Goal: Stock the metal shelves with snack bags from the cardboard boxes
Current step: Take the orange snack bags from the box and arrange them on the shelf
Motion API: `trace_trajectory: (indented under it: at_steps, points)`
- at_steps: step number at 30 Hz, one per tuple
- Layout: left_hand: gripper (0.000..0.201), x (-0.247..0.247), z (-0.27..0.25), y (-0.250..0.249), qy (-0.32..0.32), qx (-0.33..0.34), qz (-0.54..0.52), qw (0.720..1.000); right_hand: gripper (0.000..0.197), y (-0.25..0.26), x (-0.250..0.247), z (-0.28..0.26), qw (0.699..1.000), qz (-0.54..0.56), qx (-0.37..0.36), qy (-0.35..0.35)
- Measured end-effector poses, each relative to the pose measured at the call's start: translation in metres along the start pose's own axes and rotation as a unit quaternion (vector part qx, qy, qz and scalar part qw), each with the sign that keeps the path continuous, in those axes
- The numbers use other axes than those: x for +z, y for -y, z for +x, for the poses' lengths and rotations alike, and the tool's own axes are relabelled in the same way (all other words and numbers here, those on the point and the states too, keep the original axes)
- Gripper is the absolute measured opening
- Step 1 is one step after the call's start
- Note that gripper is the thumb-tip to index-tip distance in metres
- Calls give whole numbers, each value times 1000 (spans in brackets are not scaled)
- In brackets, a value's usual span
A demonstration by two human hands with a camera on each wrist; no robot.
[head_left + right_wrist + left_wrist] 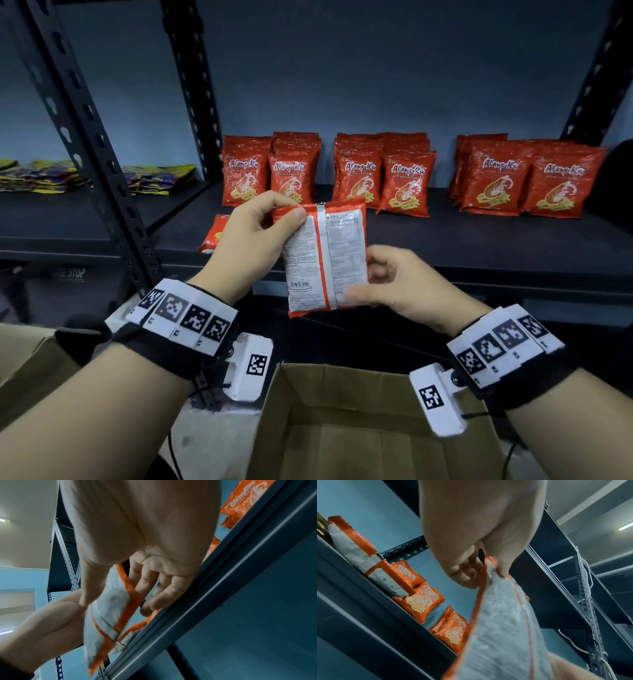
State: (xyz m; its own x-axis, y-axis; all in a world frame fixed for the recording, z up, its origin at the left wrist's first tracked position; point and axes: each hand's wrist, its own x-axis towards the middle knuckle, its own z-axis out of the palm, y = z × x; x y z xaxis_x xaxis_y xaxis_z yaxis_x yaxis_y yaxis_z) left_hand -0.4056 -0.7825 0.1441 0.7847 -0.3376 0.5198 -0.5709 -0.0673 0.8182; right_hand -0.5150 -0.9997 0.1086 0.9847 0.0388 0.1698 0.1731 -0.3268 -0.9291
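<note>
I hold one red snack bag (325, 253) upright in front of the black metal shelf (479, 246), its grey printed back towards me. My left hand (253, 236) pinches its top left corner between thumb and fingers. My right hand (394, 281) grips its lower right edge, thumb on the back. The left wrist view shows the same bag (501, 628) pinched by my left hand (481, 566); the right wrist view shows the bag (109, 615) between the thumb and fingers of my right hand (137, 591). An open cardboard box (359, 428) sits below my wrists.
Several red snack bags (404, 178) stand in rows at the back of the shelf, and one lies flat (214, 233) near its front left. Purple and yellow bags (51, 176) lie on the neighbouring shelf. A black upright post (89, 144) separates the units. Another box (27, 359) sits at left.
</note>
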Motion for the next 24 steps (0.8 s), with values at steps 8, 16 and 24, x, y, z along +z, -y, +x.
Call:
trace_trajectory:
  at_steps: [8, 16, 24]
  points:
    - [43, 30, -17, 5, -133, 4, 91, 987, 23, 7, 11, 1, 965, -102, -112, -215]
    - [39, 61, -36, -6, -6, -78, -140, 987, 29, 21, 28, -9, 922, -266, -201, -194]
    - [31, 31, -18, -10, 79, -142, -241, 957, 63, 28, 12, -2, 958, -145, -88, -230]
